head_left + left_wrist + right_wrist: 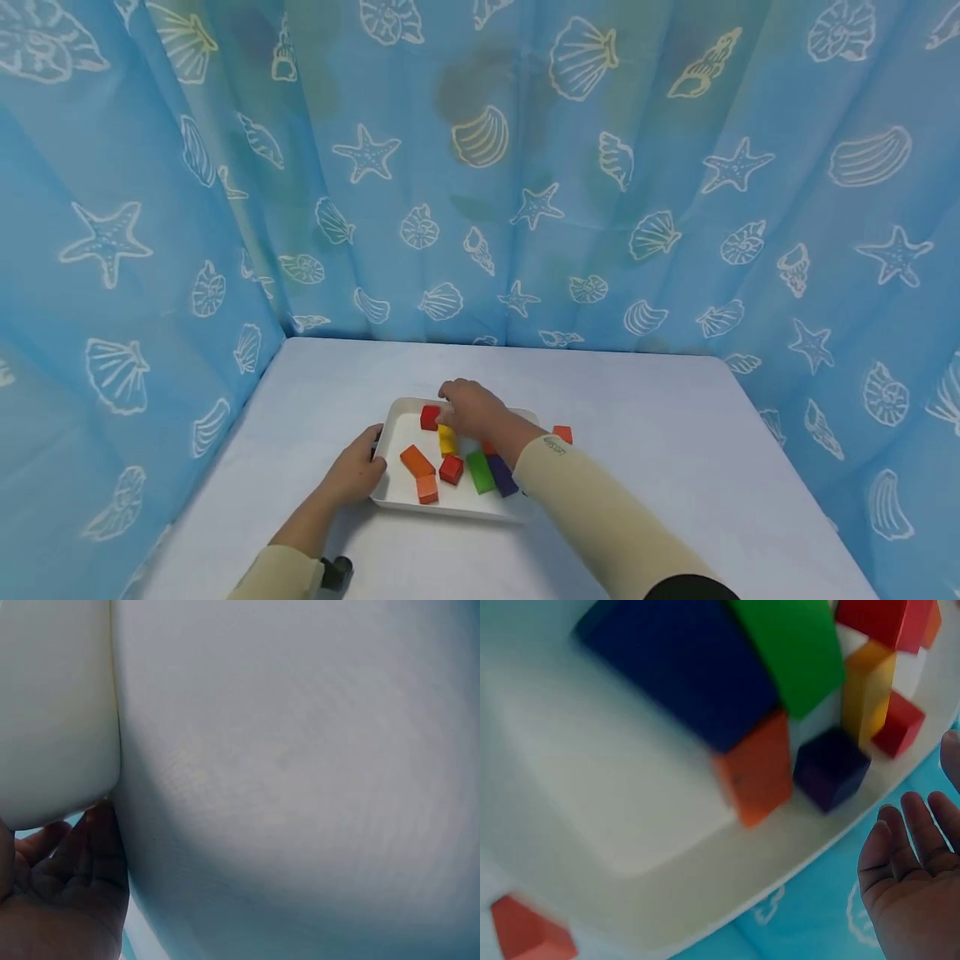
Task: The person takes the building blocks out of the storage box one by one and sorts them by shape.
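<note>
My left hand [354, 468] holds the left rim of a white tray [393, 487], thumb on top. In the left wrist view its fingers curl under the tray's edge [60, 720]. My right hand [476, 408] is over the tray's far side, near a red cube [430, 417] and a yellow block [447, 442]. Seen from the right wrist, its fingers are loosely bent with nothing between them. On the tray are also a green block [480, 472], a dark blue block [502, 476], a dark purple cube [831, 769], another red cube [451, 469] and several orange blocks [417, 461].
An orange-red block [562, 433] lies on the white table [637, 417] to the right of the tray, partly behind my right sleeve [592, 500]. A blue shell-patterned curtain [480, 208] hangs behind the table and along its sides.
</note>
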Tool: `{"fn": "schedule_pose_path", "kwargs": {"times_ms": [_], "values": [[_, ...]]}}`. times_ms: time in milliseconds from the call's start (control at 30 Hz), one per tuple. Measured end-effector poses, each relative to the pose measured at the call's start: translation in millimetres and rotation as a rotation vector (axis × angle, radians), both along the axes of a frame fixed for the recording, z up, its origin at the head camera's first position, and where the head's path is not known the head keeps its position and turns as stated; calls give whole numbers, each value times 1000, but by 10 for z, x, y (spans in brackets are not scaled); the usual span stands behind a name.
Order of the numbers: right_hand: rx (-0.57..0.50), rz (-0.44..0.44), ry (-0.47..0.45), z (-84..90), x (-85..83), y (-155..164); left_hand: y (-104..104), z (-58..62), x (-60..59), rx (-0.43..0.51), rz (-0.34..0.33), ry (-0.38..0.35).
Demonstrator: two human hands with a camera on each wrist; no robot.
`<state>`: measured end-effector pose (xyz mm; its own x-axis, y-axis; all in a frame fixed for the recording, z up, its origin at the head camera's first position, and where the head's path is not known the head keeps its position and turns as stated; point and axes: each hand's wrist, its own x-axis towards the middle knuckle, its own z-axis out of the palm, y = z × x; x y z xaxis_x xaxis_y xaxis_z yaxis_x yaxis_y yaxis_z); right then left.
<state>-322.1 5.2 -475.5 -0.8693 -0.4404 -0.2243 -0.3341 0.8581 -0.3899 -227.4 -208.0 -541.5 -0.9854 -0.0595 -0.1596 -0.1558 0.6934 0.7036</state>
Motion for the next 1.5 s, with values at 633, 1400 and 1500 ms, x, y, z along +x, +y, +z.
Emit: {"fn": "schedule_pose_path", "kwargs": {"times_ms": [633, 1400, 1500], "values": [[101, -32, 92, -213, 88, -50, 182, 68, -32, 9, -11, 7], [3, -91, 30, -235, 89, -50, 33, -28, 26, 18, 8, -16], [-5, -90, 43, -204, 93, -10, -14, -14, 28, 20, 7, -15]]}}
